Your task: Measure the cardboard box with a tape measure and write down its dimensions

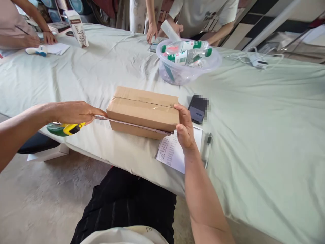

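Note:
A taped brown cardboard box (pixel 144 110) sits on the cloth-covered table in front of me. My left hand (pixel 69 112) is closed on a green and yellow tape measure (pixel 72 128) to the left of the box. Its metal blade runs out along the box's long near side to the right-hand corner. There my right hand (pixel 186 127) grips the end of the box, its thumb close to the blade's tip and its fingers on the far edge. Whether the thumb touches the blade I cannot tell.
A sheet of writing (pixel 172 152) lies partly under the box's right end, beside a pen (pixel 208 149) and a phone (pixel 198 108). Beyond are a clear basin (pixel 188 73) with plastic bottles, a carton (pixel 77 28), a power strip (pixel 257 61) and two other people's hands and arms.

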`<state>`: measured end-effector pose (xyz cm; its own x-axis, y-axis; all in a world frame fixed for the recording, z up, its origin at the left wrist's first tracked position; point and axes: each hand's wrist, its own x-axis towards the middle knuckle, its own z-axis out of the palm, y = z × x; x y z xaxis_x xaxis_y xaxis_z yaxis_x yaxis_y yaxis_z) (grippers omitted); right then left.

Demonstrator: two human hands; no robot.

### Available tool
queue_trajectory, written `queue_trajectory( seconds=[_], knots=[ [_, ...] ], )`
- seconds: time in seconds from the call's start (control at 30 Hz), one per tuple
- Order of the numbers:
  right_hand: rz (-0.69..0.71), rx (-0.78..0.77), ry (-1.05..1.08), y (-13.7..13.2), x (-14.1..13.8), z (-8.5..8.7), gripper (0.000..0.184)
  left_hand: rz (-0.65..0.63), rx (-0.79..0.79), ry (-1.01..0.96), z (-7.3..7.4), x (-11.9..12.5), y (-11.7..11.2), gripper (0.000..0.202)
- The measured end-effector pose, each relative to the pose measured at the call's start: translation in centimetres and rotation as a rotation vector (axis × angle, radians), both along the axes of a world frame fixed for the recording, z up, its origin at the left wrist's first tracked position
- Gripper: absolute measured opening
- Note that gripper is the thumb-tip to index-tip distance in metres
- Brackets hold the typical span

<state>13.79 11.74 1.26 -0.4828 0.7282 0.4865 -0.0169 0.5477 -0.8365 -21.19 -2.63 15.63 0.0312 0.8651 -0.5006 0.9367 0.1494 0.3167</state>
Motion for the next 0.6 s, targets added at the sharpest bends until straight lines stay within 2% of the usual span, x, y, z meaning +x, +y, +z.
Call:
queue_trajectory(
  seconds=[0.23,0.37,0.47,0.53,0.6],
  knots=[
    [0.012,-0.034,-0.050,-0.3,-0.1,0.3,0.070,0.030,0.019,0.046,-0.3,-0.4,0.4,0.046],
    [0.054,-0.060,0.006,-0.2,-0.1,0.4,0.065,0.072,-0.055,0.040,-0.3,-0.4,0.3,0.048],
    [0.059,-0.090,0.041,0.1,-0.1,0.2,0.064,0.065,-0.078,-0.040,-0.7,0.3,-0.9,0.047],
    [0.072,-0.109,0.079,0.2,0.0,0.1,0.063,0.071,-0.040,-0.120,-1.3,1.3,-2.4,0.045],
    [0.082,-0.124,0.120,0.2,-0.1,0.0,0.061,0.188,0.029,-0.195,-2.3,2.4,-4.3,0.043]
  ],
)
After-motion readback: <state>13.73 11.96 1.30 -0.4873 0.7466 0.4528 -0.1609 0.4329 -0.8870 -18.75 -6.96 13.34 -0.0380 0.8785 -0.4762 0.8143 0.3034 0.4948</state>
